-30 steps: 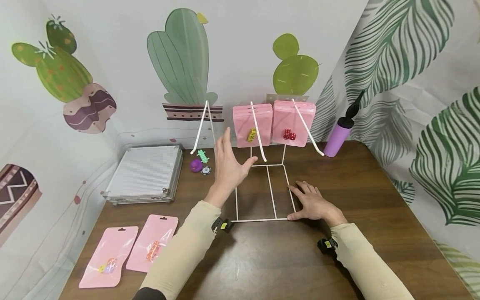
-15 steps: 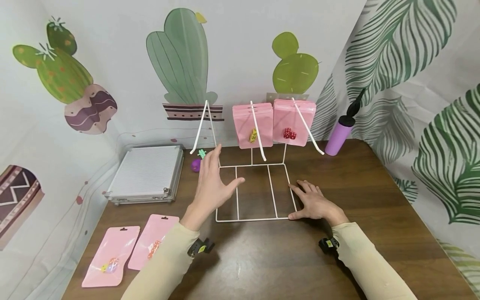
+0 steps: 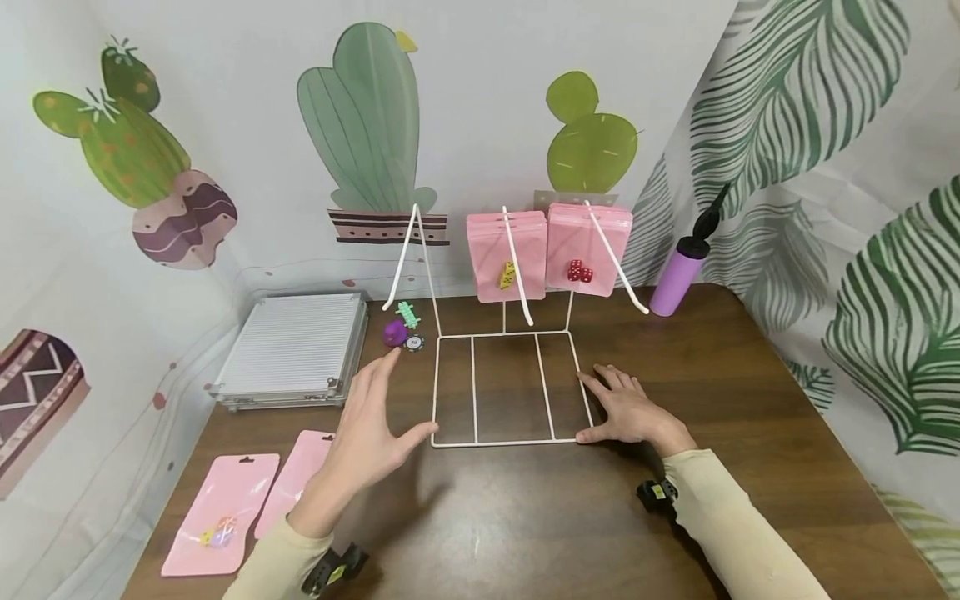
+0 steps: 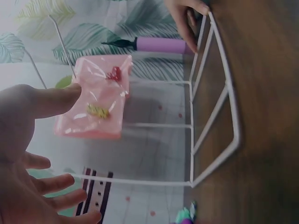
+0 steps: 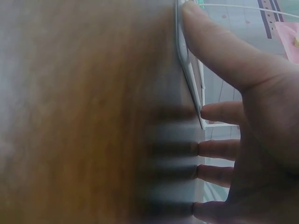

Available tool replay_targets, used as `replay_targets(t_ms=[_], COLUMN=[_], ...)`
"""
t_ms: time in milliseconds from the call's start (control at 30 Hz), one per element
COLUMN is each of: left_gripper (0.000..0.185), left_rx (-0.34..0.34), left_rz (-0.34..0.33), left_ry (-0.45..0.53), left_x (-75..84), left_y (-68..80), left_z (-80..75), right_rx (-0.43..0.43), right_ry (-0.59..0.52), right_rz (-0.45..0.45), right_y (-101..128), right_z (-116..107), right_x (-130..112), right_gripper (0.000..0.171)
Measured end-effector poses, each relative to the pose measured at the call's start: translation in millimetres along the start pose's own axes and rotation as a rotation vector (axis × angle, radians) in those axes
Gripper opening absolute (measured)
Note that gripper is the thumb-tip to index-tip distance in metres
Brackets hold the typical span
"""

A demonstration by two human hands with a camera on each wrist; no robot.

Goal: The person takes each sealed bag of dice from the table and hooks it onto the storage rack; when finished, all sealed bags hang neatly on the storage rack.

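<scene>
A white wire display rack stands on the table with three hooks. Pink zip bags with yellow dice hang on its middle hook, and pink bags with red dice on the right one. The left hook carries nothing. My right hand rests at the base's right front corner; thumb and index finger touch the wire, the other fingertips the table. Left of the rack, my left hand is in the air, fingers spread, holding nothing. It partly covers a pink bag lying on the table.
Another pink bag with coloured pieces lies at the front left. A silver case sits at the back left. Beside it are a purple item, a green piece and a poker chip. A purple pump stands at the back right.
My left hand has drawn back from near the hanging bags, moving left and toward me. The middle bags shifted slightly. My right hand has stayed at the rack's corner.
</scene>
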State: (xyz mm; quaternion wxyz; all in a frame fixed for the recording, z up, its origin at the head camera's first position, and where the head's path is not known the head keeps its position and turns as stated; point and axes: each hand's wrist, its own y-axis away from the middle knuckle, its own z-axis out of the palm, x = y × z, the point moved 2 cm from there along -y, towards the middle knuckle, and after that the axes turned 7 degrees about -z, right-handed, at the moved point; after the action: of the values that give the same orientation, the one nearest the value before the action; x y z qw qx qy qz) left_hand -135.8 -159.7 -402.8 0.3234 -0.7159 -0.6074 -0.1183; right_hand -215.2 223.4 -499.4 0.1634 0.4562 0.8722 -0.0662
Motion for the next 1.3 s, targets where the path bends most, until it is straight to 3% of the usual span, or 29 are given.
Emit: replay_targets(t_ms=[200,567,800,1033,1300], left_gripper=[0.108,0.109,0.111,0.107,0.108], left_rx=[-0.006,-0.001,-0.044,-0.007,0.003], left_rz=[-0.030,-0.068,-0.140,-0.155,-0.183], left_ry=[-0.040,-0.086,-0.088,-0.095,-0.098], left_x=[-22.2,-50.4,-70.4,-94.8,-109.8], left_y=[20.0,43.2,59.4,75.2,83.2], left_z=[-8.8,-16.9,-25.2,-36.7,-42.6], right_rx=[0.000,-0.004,-0.001,-0.006,-0.002], right_ry=[-0.001,-0.007,-0.008,-0.015,-0.016], right_rz=[0.002,0.004,0.011,0.011,0.010], right_y=[0.8,-1.2,-0.6,-1.5,-0.5], right_z=[-0.1,1.8,1.0,0.2,-0.3], right_x=[0.0,0.5,1.8,0.3,0.8], right_gripper=[0.105,0.106,0.106,0.106,0.105])
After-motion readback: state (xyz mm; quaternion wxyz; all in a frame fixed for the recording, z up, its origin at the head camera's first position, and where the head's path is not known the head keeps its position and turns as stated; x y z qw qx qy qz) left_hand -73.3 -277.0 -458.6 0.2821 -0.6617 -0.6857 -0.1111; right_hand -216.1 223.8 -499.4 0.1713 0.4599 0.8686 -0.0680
